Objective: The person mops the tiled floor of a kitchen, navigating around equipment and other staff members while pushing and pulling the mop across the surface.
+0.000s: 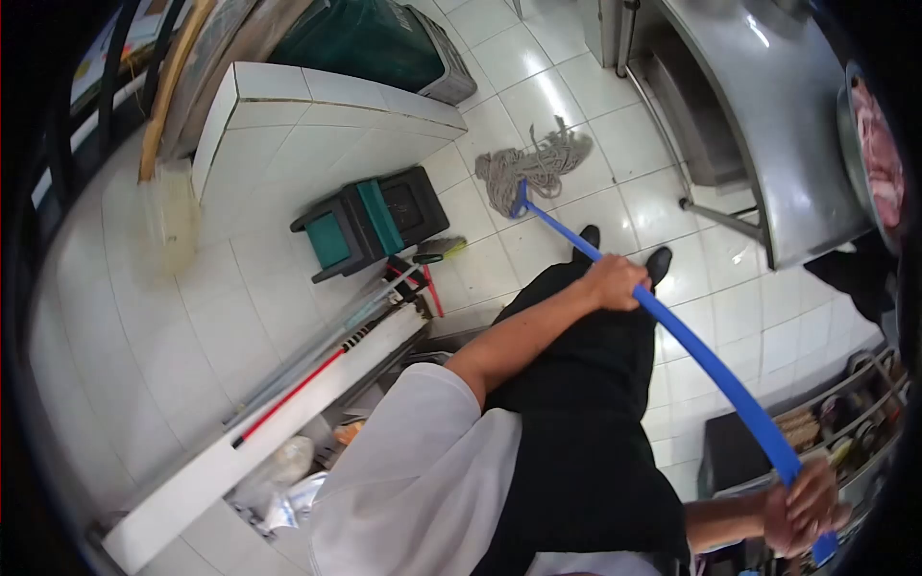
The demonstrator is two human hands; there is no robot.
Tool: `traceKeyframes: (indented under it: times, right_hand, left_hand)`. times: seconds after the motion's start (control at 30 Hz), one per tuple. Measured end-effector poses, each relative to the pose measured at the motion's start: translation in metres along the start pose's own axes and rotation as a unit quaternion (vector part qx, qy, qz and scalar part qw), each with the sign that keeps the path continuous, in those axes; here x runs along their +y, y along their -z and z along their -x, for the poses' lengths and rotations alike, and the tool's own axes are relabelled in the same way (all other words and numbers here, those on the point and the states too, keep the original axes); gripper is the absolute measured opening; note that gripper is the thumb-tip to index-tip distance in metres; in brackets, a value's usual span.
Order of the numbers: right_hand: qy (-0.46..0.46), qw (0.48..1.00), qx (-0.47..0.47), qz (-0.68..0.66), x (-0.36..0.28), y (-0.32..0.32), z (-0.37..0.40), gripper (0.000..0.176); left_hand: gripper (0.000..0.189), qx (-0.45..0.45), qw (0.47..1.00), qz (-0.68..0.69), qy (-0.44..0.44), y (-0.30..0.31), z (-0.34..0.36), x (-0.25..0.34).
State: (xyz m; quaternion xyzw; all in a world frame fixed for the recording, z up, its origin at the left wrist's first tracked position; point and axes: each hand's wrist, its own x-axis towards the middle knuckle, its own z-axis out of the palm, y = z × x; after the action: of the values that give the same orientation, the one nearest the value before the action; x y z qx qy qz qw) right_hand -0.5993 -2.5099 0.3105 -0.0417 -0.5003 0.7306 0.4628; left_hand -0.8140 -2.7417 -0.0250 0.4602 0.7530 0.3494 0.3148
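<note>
A mop with a long blue handle (706, 360) slants across the view, from the lower right up to its grey string head (528, 168). The strings lie spread on the white tiled floor. My left hand (619, 282) is closed around the middle of the handle, in front of my dark trousers. Low on the right, my right hand (807, 509) grips the handle near its upper end. Both of my dark shoes (659, 264) stand on the tiles close to the handle's lower part.
A black and green mop bucket (370, 226) stands by a low tiled wall (327, 130). Red and grey poles (293, 394) lean on the left. A steel table (759, 106) at upper right holds a bowl of pink meat (876, 154). A loaded rack (836, 408) is at right.
</note>
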Motion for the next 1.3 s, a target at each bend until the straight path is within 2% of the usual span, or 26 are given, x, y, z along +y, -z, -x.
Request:
traceKeyframes:
  times: [0.03,0.1,0.13,0.17,0.2,0.23,0.27,0.37,0.43,0.5,0.57,0.67,0.8,0.9,0.93,0.97,1.03,1.1,1.13,1.17,1.2,1.23,1.3]
  right_hand:
    - [-0.039,0.998,-0.027,-0.039,0.016,-0.001,0.011,0.012]
    - [-0.034,0.997,0.052,0.053,0.059,-0.016,0.044,0.015]
    - [-0.071,0.994,0.050,0.071,0.086,-0.031,0.055,0.017]
    - [-0.108,0.989,0.044,0.087,0.113,-0.051,0.064,0.019]
    - [-0.134,0.990,0.024,0.039,0.138,-0.073,0.072,0.018]
    - [-0.159,0.987,0.004,-0.010,0.154,-0.094,0.078,0.018]
    - [-0.168,0.985,-0.016,-0.023,0.156,-0.106,0.083,0.017]
    - [-0.187,0.980,-0.059,-0.038,0.143,-0.109,0.106,0.013]
    - [-0.211,0.974,-0.071,-0.034,0.131,-0.081,0.131,0.009]
    - [-0.226,0.970,-0.087,0.023,0.111,-0.042,0.155,0.005]
    - [-0.255,0.964,-0.056,0.052,0.077,-0.002,0.187,0.004]
    - [-0.239,0.969,0.025,0.051,0.001,0.050,0.235,0.002]
    - [-0.175,0.962,0.161,0.131,-0.133,0.111,0.301,0.009]
    - [-0.101,0.936,0.220,0.255,-0.251,0.139,0.359,0.013]
    - [-0.062,0.914,0.268,0.299,-0.293,0.136,0.382,0.013]
    - [-0.016,0.884,0.322,0.338,-0.332,0.127,0.404,0.011]
    - [0.061,0.858,0.345,0.376,-0.412,0.107,0.460,0.006]
    - [0.128,0.831,0.342,0.419,-0.460,0.062,0.491,0.006]
    - [0.153,0.813,0.345,0.444,-0.479,0.038,0.508,0.006]
    - [0.156,0.800,0.352,0.460,-0.486,0.017,0.517,0.006]
    - [0.190,0.754,0.386,0.497,-0.489,-0.002,0.522,0.008]
    - [0.224,0.705,0.415,0.530,-0.488,-0.016,0.523,0.011]
    - [0.255,0.701,0.405,0.530,-0.476,-0.028,0.520,0.012]
  left_hand:
    - [0.011,0.029,0.999,-0.014,-0.012,0.006,0.011,-0.024]
    - [0.011,0.074,0.996,-0.046,-0.020,0.028,0.034,-0.078]
    - [0.011,0.086,0.995,-0.050,-0.009,0.049,0.044,-0.096]
    - [0.016,0.047,0.997,-0.045,0.040,0.066,0.059,-0.137]
    - [0.015,0.040,0.995,-0.052,0.073,0.087,0.076,-0.159]
    - [0.013,0.040,0.993,-0.101,0.056,0.106,0.088,-0.169]
    - [0.010,0.018,0.990,-0.125,0.058,0.118,0.100,-0.167]
    - [0.010,0.038,0.990,-0.103,0.084,0.105,0.125,-0.170]
    - [0.011,0.037,0.987,-0.123,0.100,0.085,0.130,-0.168]
    - [0.011,0.021,0.985,-0.155,0.065,0.052,0.139,-0.177]
    - [0.011,-0.071,0.966,-0.225,0.106,0.010,0.135,-0.165]
    - [0.010,-0.095,0.976,-0.171,0.097,-0.064,0.135,-0.093]
    - [0.012,-0.100,0.989,-0.097,-0.045,-0.181,0.126,0.008]
    - [0.012,-0.183,0.976,0.003,-0.115,-0.259,0.130,0.134]
    - [0.012,-0.211,0.966,0.042,-0.146,-0.285,0.135,0.172]
    - [0.016,-0.246,0.951,0.044,-0.180,-0.318,0.146,0.200]
    - [0.023,-0.302,0.913,0.073,-0.265,-0.368,0.170,0.263]
    - [0.030,-0.412,0.856,0.091,-0.298,-0.409,0.200,0.317]
    - [0.030,-0.425,0.845,0.100,-0.308,-0.430,0.216,0.333]
    - [0.030,-0.475,0.805,0.106,-0.338,-0.450,0.229,0.350]
    - [0.030,-0.520,0.764,0.111,-0.366,-0.470,0.241,0.367]
    - [0.030,-0.526,0.754,0.119,-0.374,-0.490,0.252,0.380]
    - [0.027,-0.551,0.710,0.113,-0.423,-0.527,0.272,0.394]
